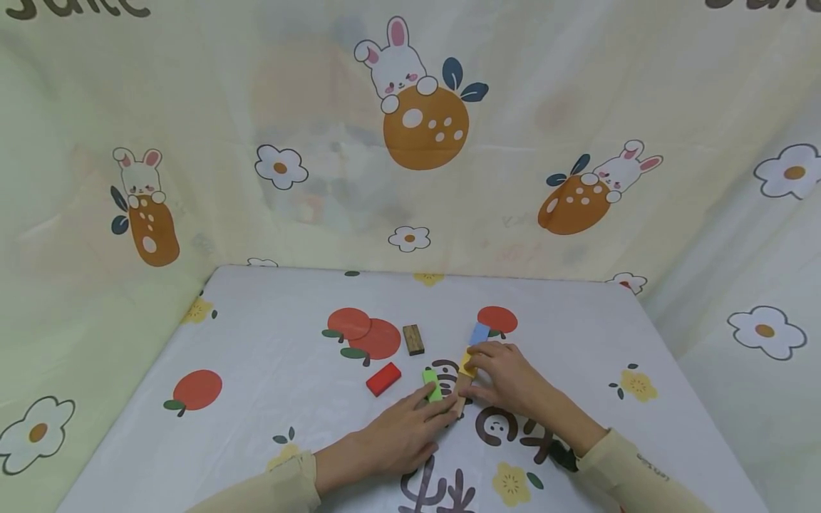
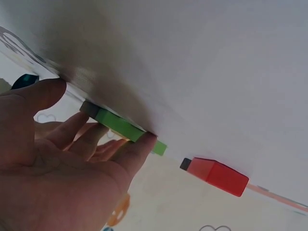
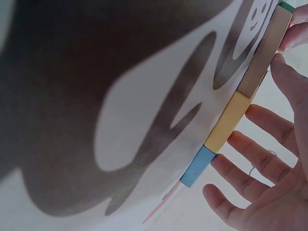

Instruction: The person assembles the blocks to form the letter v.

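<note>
A blue block (image 1: 479,333), a yellow block (image 1: 466,366) and a tan wooden block (image 1: 461,388) lie end to end in a slanting row on the table. My right hand (image 1: 509,376) is at the row's right side, fingertips against the yellow block and thumb beside the tan one. In the right wrist view its fingers (image 3: 255,161) are fairly straight. My left hand (image 1: 403,433) reaches in from the left with extended fingers. Its index fingertip touches a green block (image 1: 429,376), and other fingers lie at the tan block's near end.
A red block (image 1: 383,379) lies left of the green one. Farther back stands a dark brown wood-grain block (image 1: 413,340). The white tablecloth (image 1: 276,342) is printed with fruit, flowers and lettering; a patterned curtain (image 1: 308,228) hangs behind and at both sides.
</note>
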The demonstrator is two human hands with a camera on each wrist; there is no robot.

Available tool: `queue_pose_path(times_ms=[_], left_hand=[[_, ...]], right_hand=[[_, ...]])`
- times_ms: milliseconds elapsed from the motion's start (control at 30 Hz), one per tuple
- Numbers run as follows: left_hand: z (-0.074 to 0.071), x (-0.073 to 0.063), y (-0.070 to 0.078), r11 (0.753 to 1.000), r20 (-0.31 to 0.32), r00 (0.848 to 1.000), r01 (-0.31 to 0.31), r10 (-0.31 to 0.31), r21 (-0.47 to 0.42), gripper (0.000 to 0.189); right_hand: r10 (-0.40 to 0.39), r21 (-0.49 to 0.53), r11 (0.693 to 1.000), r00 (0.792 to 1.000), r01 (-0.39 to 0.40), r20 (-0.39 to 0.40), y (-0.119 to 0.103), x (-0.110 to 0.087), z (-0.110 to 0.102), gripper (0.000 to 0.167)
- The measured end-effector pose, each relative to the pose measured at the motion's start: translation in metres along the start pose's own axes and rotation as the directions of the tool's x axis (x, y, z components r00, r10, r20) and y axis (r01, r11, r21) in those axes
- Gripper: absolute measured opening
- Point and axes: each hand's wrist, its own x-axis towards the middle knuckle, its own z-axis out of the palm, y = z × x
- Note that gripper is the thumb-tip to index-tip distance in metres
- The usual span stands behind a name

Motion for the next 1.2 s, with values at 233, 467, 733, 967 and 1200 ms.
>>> queue_pose_path(times_ms=[233, 467, 733, 967, 1200], left_hand=[[-0.001, -0.0001, -0.0001, 1.0, -0.006, 1.0, -0.003, 0.003, 0.007, 0.075], [-0.0026, -0.0002, 0.0009, 1.0, -0.005, 1.0, -0.005, 0.005, 0.013, 0.074], [-0.0051, -0.0006, 0.0024, 1.0, 0.001, 1.0, 0.004, -0.004, 0.02, 0.074], [-0.0067, -0.0007, 0.0028, 1.0, 0.023, 1.0, 0.019, -0.019, 0.009, 0.076], [-0.0084, -0.0013, 0.0032, 1.0, 0.036, 0.999, 0.023, -0.022, -0.011, 0.077]], right_hand=[[0.008, -0.012, 1.0, 1.0, -0.008, -0.004, -0.0006, 0.0006, -0.0004, 0.042], [-0.009, 0.016, 1.0, 1.0, 0.01, -0.025, 0.0008, -0.0008, 0.0, 0.041], [0.021, 0.034, 0.999, 1.0, -0.021, 0.003, 0.0001, -0.0018, 0.0007, 0.046], [0.034, 0.029, 0.999, 0.999, -0.034, 0.013, -0.001, -0.0019, 0.0011, 0.046], [0.033, 0.025, 0.999, 0.999, -0.033, -0.005, -0.002, -0.0029, 0.0003, 0.047]])
